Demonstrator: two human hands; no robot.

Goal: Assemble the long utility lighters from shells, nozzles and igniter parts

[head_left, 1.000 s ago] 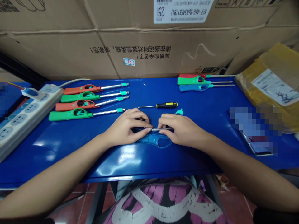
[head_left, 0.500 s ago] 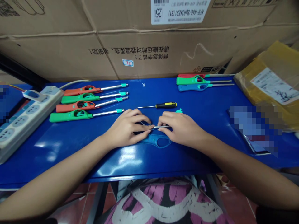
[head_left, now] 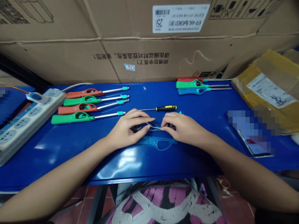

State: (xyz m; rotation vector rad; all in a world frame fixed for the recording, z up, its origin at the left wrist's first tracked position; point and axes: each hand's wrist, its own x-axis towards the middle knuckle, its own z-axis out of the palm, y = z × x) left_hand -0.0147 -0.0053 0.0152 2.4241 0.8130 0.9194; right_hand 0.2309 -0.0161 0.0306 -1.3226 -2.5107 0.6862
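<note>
My left hand point(head_left: 127, 129) and my right hand point(head_left: 183, 127) meet at the middle of the blue table point(head_left: 70, 146). Both pinch small lighter parts: a thin metal tube and a clear thin hose point(head_left: 154, 126) run between the fingertips. A blue lighter shell point(head_left: 157, 142) lies flat on the table just in front of the hands. Behind them lies a screwdriver point(head_left: 163, 108) with a black and yellow handle. A small teal cap point(head_left: 180, 112) peeks out behind my right hand.
Several red and green long-nosed lighters point(head_left: 86, 105) lie in a row at the left. Three more lighters point(head_left: 196, 86) lie at the back right. A white power strip point(head_left: 21, 121) sits at the far left. Cardboard boxes point(head_left: 140, 40) wall the back; a yellow parcel point(head_left: 271, 90) sits right.
The hands lifted the tube off the blue shell and moved slightly back; the clear hose now shows between the fingertips. The camera tilted a little.
</note>
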